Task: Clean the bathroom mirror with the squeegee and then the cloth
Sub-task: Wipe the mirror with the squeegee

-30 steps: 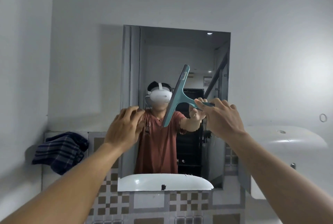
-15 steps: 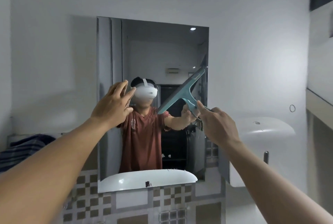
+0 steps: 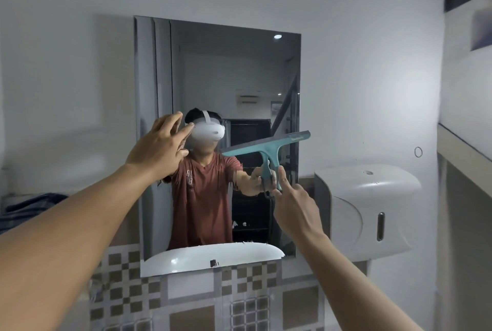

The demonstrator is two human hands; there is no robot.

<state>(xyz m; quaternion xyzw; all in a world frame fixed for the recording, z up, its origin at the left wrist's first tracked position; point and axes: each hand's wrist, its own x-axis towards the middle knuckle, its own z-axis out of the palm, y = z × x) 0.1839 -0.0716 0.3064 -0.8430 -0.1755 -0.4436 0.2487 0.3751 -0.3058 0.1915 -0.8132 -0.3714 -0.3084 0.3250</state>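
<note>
A rectangular mirror [image 3: 226, 69] hangs on the white wall ahead. My right hand [image 3: 294, 204] grips the handle of a teal squeegee [image 3: 269, 145], whose blade lies nearly level across the mirror's right half at mid height. My left hand [image 3: 159, 148] is raised in front of the mirror's left part, fingers spread, holding nothing. A dark striped cloth [image 3: 26, 207] lies on the ledge at the far left, partly hidden by my left arm.
A white paper dispenser [image 3: 372, 211] is mounted on the wall right of the mirror. Brown and grey checked tiles [image 3: 186, 290] cover the wall below. A small ring hook [image 3: 418, 152] sits on the wall. A ledge [image 3: 463, 149] juts out at the right.
The squeegee blade has swung from nearly upright to almost level and moved right and down. My left hand rose and its fingers spread. The view shifted right.
</note>
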